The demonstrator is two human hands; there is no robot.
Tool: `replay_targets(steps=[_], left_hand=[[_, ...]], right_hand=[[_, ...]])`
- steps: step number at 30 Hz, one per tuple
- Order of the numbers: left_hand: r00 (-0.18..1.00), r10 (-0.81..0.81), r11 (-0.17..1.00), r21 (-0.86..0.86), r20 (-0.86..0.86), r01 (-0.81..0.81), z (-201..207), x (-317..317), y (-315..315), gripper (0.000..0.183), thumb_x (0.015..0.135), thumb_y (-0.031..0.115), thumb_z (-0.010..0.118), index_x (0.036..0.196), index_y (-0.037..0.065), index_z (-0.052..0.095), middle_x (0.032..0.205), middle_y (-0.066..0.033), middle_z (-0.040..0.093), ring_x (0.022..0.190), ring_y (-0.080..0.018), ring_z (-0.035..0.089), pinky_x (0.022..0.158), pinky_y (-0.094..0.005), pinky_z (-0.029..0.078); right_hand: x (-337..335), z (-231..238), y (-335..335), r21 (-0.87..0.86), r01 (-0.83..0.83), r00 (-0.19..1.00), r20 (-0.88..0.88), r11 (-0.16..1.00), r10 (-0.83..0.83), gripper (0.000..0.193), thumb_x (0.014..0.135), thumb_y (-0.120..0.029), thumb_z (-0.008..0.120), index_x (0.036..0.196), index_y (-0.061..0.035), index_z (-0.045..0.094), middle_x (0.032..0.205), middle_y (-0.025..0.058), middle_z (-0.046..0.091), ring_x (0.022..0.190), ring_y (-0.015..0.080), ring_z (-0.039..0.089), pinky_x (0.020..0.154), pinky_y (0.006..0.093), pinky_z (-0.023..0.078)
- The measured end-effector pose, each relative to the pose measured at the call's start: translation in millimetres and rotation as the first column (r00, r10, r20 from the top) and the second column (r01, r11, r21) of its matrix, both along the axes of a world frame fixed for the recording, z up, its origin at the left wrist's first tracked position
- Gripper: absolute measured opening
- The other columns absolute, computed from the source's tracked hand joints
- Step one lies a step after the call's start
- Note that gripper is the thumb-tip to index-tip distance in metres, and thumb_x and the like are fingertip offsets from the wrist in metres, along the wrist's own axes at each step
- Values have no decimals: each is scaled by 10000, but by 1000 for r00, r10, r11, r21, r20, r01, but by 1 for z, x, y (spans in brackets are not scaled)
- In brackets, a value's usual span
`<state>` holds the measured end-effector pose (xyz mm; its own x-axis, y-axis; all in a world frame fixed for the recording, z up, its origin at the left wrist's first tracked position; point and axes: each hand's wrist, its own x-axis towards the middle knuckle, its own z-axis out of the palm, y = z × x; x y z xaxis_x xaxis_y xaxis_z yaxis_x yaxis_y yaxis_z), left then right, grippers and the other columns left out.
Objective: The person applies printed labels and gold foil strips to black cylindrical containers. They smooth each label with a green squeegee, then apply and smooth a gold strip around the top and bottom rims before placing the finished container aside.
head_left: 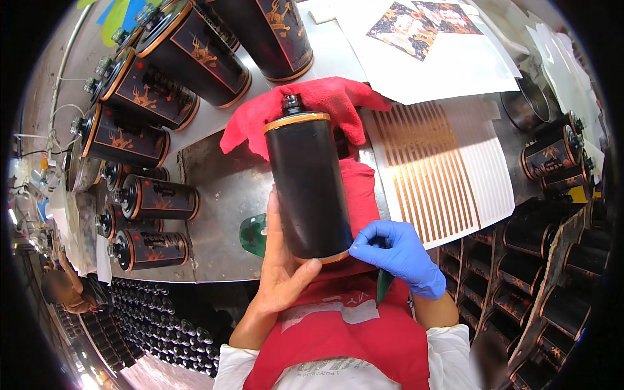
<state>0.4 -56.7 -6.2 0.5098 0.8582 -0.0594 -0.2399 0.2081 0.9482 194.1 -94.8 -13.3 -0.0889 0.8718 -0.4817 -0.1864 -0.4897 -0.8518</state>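
A black bottle (pixel 307 185) lies across a red cloth (pixel 361 195), its neck pointing away from me. One gold band rings its shoulder; another gold strip (pixel 335 257) runs along its base edge. My bare left hand (pixel 283 270) supports the bottle's lower left side, fingers along it and thumb at the base. In a blue glove, my right hand (pixel 400 253) pinches at the base's right corner; whatever is between the fingertips is too small to make out. A pointed green flat piece (pixel 384 284) sticks out from under that hand, apparently held in the palm.
A sheet of gold strips (pixel 422 169) lies to the right, below white paper with printed pictures (pixel 416 29). Decorated black bottles (pixel 153 94) crowd the left and back. A green plastic piece (pixel 253 235) rests left of the bottle. Bottle racks (pixel 520 279) stand at right.
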Motion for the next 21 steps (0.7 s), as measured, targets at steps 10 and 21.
replay_targets(steps=[10, 21], left_hand=[[707, 381, 581, 749, -596, 319, 2, 6, 16, 1012, 593, 67, 828, 1424, 96, 250, 1437, -343, 103, 1267, -479, 326, 973, -429, 372], [972, -37, 999, 28, 233, 32, -16, -18, 8, 907, 803, 118, 647, 1447, 15, 18, 1476, -200, 176, 1356, -289, 235, 1093, -401, 194]], right_hand=[[8, -13, -2, 13, 92, 995, 40, 996, -92, 136, 795, -91, 685, 904, -20, 643, 774, -37, 577, 624, -3, 437, 563, 145, 381], [-13, -1, -1, 19, 106, 983, -154, 994, -102, 174, 819, -42, 654, 969, -34, 565, 872, -23, 548, 697, -3, 455, 610, 128, 378]])
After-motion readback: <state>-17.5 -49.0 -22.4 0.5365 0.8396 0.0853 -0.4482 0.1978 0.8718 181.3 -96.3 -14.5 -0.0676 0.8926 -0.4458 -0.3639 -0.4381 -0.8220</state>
